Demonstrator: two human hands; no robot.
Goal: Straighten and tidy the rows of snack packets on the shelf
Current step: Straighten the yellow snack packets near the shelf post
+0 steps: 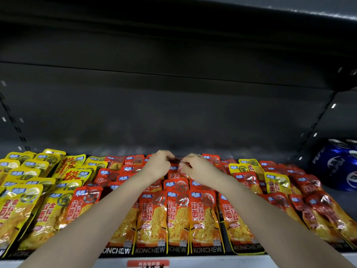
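Several yellow packets (25,207) at the left of the shelf (270,258) lie fanned and overlapping, and a stray red packet (87,202) sits in their front row; that end looks undone. Further along, the centre red packets (202,219) stand in fairly even columns at the front, which I judge the tidiest stretch. You have both arms stretched over them to the back of the shelf. Your left hand (158,163) and right hand (195,169), knuckles up and fingers curled down, meet on a back red packet (178,162) and seem to pinch its top edge between them. To the right, red packets slump askew with yellow strays (276,182) mixed in, so roughly half the job remains. Blue cans (336,165) stand at the far right.
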